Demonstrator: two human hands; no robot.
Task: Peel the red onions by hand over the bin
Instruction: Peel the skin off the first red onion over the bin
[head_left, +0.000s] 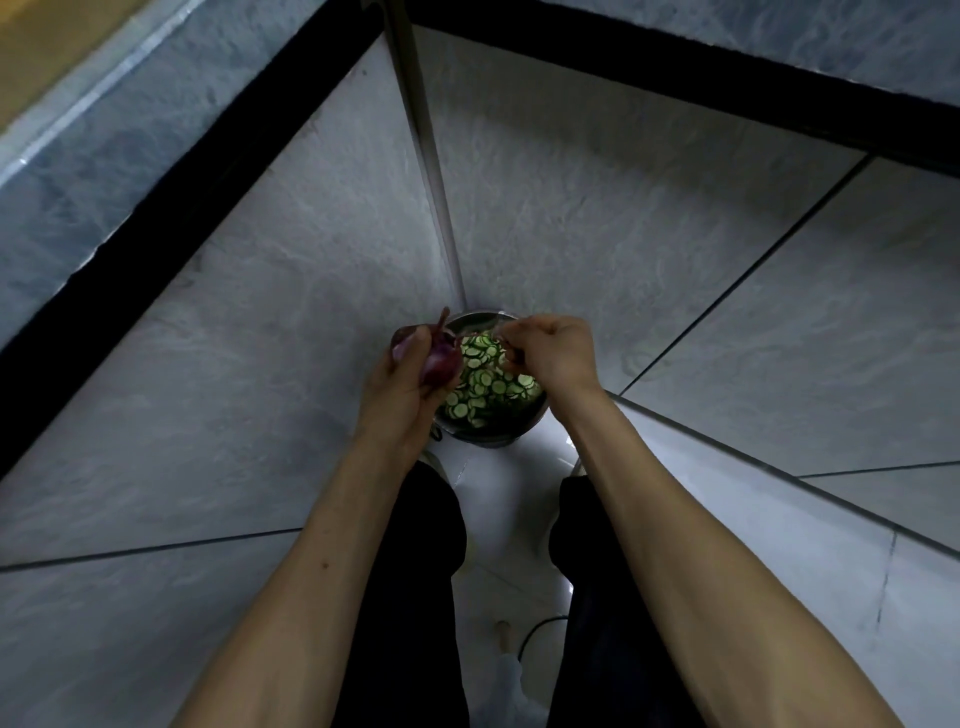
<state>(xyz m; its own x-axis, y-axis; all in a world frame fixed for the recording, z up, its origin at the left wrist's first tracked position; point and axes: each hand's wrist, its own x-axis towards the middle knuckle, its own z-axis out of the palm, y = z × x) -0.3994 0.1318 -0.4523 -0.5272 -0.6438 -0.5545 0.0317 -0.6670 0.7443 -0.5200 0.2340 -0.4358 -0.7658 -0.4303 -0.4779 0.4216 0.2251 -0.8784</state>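
Red onion (440, 364) gripped in left hand (402, 387), stem end up-left; right hand (553, 353) curled (pinched item indistinct) over bin (524, 423).

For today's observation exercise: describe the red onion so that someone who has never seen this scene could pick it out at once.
Find the corner where two pale tiled walls meet; below it sits a round metal bin filled with green cucumber slices. Above the bin's left rim, the left hand grips the red onion. It is the only purple thing there, with a dry stalk on top.
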